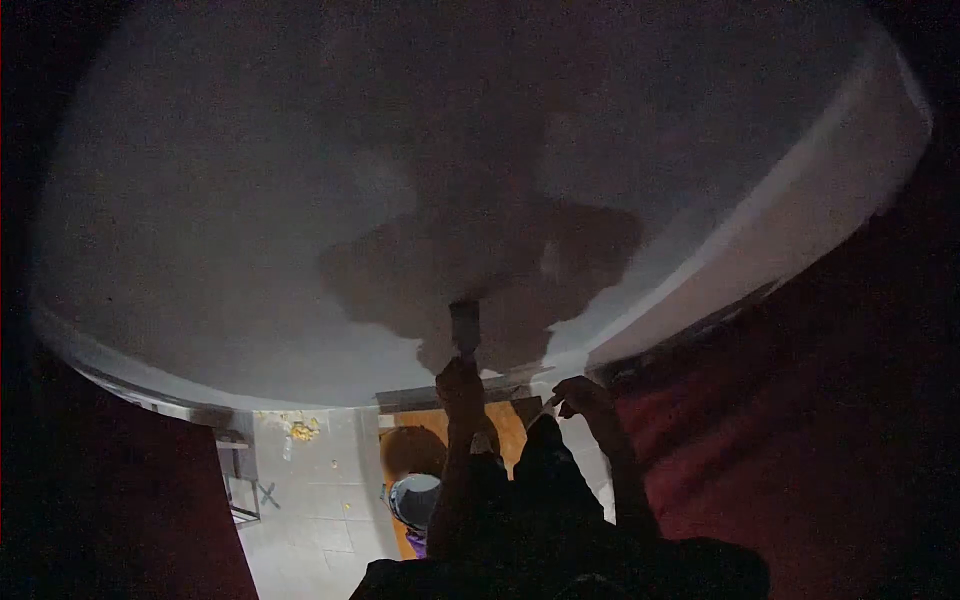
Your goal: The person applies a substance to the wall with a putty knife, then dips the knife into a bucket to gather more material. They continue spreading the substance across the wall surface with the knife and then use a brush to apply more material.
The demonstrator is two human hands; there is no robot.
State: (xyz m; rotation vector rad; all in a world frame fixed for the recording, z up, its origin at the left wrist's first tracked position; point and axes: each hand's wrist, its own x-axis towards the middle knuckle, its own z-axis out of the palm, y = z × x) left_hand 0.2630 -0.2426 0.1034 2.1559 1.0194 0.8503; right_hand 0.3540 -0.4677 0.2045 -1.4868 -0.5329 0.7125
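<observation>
Coating a pale surface, apparently, the left hand grips a brush-like tool, next needing even pressure; whether the right hand pinches anything is unclear.

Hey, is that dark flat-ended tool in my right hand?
No, your left hand grips the dark flat-ended tool, while your right hand is off to the side, apart from it.

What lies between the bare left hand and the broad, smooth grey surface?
In the head view, a dark, flat-ended tool, held in the left hand; contact with the grey surface is unclear.
</observation>
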